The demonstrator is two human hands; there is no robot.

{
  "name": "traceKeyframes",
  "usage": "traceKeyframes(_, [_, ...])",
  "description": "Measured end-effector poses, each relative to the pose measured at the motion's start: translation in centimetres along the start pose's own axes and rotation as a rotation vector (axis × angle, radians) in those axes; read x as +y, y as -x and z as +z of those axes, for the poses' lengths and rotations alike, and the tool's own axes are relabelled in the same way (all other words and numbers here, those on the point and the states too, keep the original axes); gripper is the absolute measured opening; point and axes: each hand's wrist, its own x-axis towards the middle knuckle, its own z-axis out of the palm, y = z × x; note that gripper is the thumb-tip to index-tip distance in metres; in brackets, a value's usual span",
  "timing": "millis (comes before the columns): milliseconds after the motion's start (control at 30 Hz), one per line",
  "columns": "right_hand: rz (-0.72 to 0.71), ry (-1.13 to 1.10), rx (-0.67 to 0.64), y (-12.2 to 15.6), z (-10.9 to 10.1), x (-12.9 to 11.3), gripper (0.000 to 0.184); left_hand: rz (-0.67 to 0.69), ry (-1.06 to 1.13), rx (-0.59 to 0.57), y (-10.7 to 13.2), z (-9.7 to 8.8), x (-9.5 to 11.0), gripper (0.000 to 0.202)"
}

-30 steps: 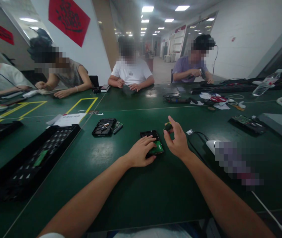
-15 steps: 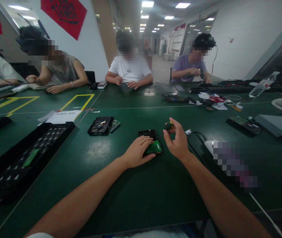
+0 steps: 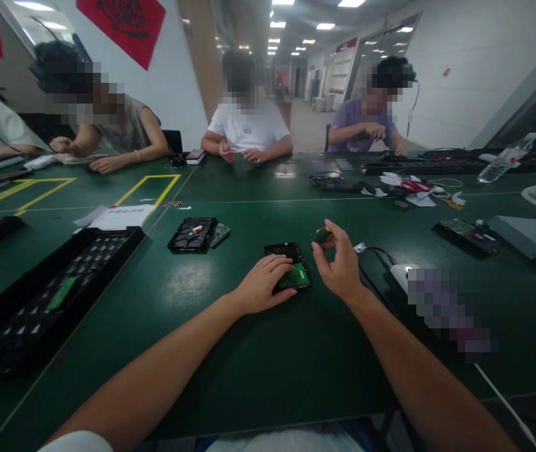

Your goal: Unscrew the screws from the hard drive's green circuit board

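Presently, screwdriver (image 3: 323, 235): its thin shaft slants down toward the hard drive (image 3: 300, 283); the tip is too small to make out. If it sits badly or leans, it could well slip and score the green circuit board (image 3: 299, 274) or jab the nearby fingers.
Left hand (image 3: 267, 284): its grip is spread, laid over the drive's left side rather than closed round it; light or uneven pressure could let the drive skid or turn on the smooth-looking table (image 3: 258, 358).
Right hand (image 3: 338, 263): its grip is closed on the screwdriver handle, thumb and fingertips pinching it.
Hard drive: flat on the table, partly under the left fingers and touching them; just left of the right hand, apart from its fingers.
Black cable (image 3: 378, 252): on the table, right of the right hand.
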Motion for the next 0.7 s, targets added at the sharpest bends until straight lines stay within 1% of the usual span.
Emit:
traceKeyframes(467, [0.035,0.045,0.008,-0.08,0.05,-0.03,0.062,0.023,-0.009,0.021,0.18,0.25,-0.22,0.052])
traceKeyframes(700, [0.001,0.050,-0.007,-0.29,-0.20,-0.56,0.059,0.016,0.000,0.014,0.02,0.14,-0.24,0.051])
